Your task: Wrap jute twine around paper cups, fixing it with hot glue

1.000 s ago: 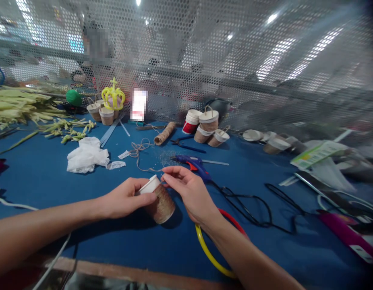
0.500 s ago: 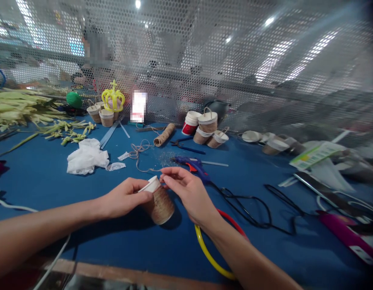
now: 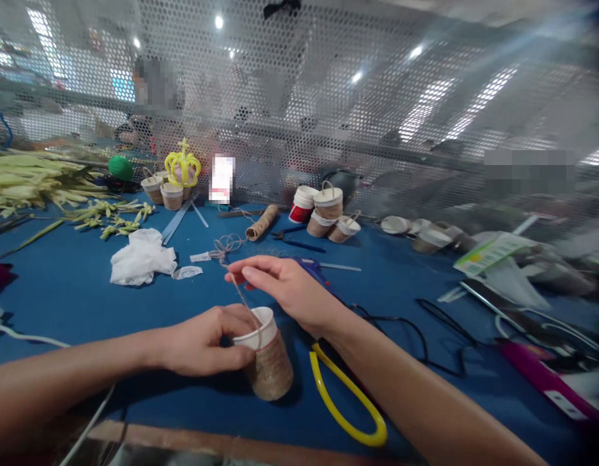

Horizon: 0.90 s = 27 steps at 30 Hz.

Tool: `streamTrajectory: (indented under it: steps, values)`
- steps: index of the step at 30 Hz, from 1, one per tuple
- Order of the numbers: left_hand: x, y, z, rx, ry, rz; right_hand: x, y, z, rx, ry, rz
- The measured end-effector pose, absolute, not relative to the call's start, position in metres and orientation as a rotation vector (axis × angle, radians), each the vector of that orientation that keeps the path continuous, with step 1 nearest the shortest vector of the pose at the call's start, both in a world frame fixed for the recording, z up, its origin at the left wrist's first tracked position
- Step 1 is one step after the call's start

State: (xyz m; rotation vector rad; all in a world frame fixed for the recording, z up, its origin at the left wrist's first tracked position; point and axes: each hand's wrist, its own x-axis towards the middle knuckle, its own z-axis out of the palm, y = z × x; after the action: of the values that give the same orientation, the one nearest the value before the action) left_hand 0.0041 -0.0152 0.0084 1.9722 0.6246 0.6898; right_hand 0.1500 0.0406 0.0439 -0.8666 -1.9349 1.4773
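Note:
My left hand [image 3: 207, 340] grips the white rim of a paper cup [image 3: 270, 372] wrapped in brown twine, tilted over the blue table. My right hand [image 3: 275, 285] is above and beyond the cup, its fingertips pinching a thin twine [image 3: 242, 296]. That twine runs down to the cup's rim and back towards a loose tangle [image 3: 226, 244]. Behind the tangle lies a twine roll [image 3: 262, 223]. A blue glue gun [image 3: 315, 270] is partly hidden behind my right hand.
Crumpled white tissue [image 3: 141, 257] lies left of centre. Blue-handled pliers [image 3: 299, 244] and small twine-wrapped buckets [image 3: 328, 202] stand farther back. A yellow loop [image 3: 348, 421] and black cable [image 3: 425, 343] are near my right forearm. Perforated metal screen behind.
My right hand has moved up and left, drawing the twine above the cup. The cup and my left hand sit lower and slightly to the right, the cup's opening now more visible.

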Motion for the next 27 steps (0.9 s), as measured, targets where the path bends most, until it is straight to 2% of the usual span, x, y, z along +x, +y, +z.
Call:
streamTrajectory:
  steps: [5,7,12,19,27]
  values:
    - [0.006,-0.020,0.007,2.012,0.530,0.753,0.118,0.058,0.033,-0.877,-2.152,1.772]
    - [0.006,-0.020,0.004,2.022,0.543,0.770,0.113,0.065,0.028,-0.946,-2.206,1.768]
    - [0.003,-0.016,-0.001,1.989,0.629,0.832,0.139,0.087,0.029,-1.222,-2.127,1.394]
    - [-0.003,-0.005,-0.007,1.895,0.774,0.909,0.228,0.114,0.029,-1.621,-1.966,0.718]
    - [-0.004,-0.001,-0.012,1.849,0.786,0.935,0.251,0.118,-0.008,-1.830,-1.937,0.691]
